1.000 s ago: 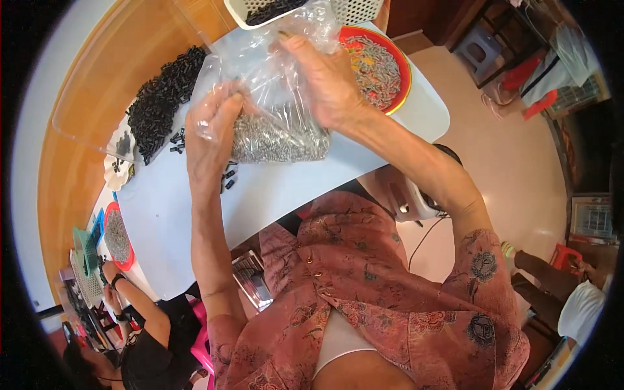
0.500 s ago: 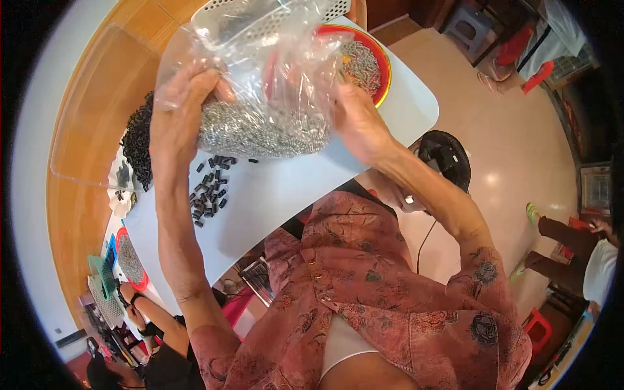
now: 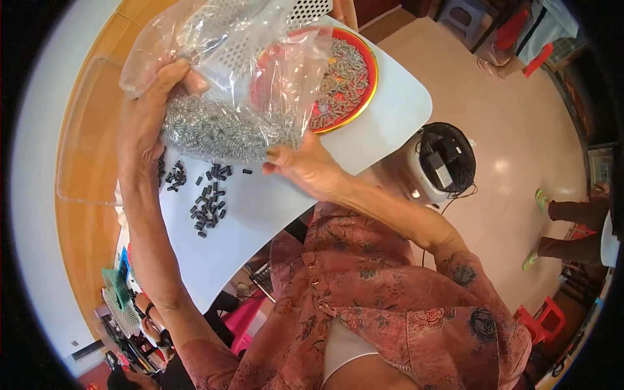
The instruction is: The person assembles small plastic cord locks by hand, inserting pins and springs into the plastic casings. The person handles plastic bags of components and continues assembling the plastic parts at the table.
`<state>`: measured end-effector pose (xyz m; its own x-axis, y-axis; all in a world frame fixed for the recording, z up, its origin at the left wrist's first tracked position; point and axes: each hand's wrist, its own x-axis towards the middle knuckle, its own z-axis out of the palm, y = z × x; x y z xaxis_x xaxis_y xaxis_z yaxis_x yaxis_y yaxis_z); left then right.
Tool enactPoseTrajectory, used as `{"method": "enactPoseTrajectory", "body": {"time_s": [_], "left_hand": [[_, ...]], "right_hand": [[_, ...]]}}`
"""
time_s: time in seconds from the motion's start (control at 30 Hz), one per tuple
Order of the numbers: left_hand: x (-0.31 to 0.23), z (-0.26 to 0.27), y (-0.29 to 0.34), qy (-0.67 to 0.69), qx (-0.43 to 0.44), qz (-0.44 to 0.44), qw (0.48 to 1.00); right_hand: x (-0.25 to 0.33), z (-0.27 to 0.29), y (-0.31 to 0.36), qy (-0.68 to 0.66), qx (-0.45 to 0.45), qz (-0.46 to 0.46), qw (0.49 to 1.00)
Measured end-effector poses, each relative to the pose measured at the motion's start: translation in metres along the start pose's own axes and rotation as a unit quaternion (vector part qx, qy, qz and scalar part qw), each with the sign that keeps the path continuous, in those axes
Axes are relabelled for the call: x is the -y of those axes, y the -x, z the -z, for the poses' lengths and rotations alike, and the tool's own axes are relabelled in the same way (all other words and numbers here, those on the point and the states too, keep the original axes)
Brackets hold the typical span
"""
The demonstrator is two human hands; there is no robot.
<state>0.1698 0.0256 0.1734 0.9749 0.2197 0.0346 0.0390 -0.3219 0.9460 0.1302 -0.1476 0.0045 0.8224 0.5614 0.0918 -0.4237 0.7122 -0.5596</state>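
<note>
Clear crinkled plastic bag [image 3: 227, 81], lower part filled with small silvery coil springs [image 3: 218, 130], over white tabletop [image 3: 263, 201]

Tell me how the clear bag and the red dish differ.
The clear bag is see-through and crumpled; the red dish is opaque and round, with a yellow edge. The bag is gripped by the left hand, while the dish rests on the white table. Both hold small silvery springs.

Red plastic stool [image 3: 543, 323], grey stool [image 3: 464, 12], pink seat [image 3: 244, 327], pale floor [image 3: 499, 214]
</note>
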Motion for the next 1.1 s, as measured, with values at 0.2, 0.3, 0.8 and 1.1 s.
{"method": "enactPoseTrajectory", "body": {"time_s": [0.2,0.3,0.8,1.1], "left_hand": [[-0.002,-0.006,-0.011,-0.02,0.05,0.01,0.999],[-0.01,-0.02,-0.012,-0.042,0.045,0.012,0.998],[-0.011,-0.012,-0.044,-0.074,0.07,0.017,0.995],[-0.035,-0.026,-0.049,-0.106,0.052,0.013,0.993]], "right_hand": [[-0.009,-0.013,-0.004,-0.027,-0.015,-0.061,0.998],[-0.015,-0.019,-0.005,-0.033,-0.03,-0.064,0.997],[0.007,-0.026,-0.016,-0.062,0.015,-0.105,0.992],[0.033,-0.022,-0.03,0.007,0.058,-0.096,0.994]]}}
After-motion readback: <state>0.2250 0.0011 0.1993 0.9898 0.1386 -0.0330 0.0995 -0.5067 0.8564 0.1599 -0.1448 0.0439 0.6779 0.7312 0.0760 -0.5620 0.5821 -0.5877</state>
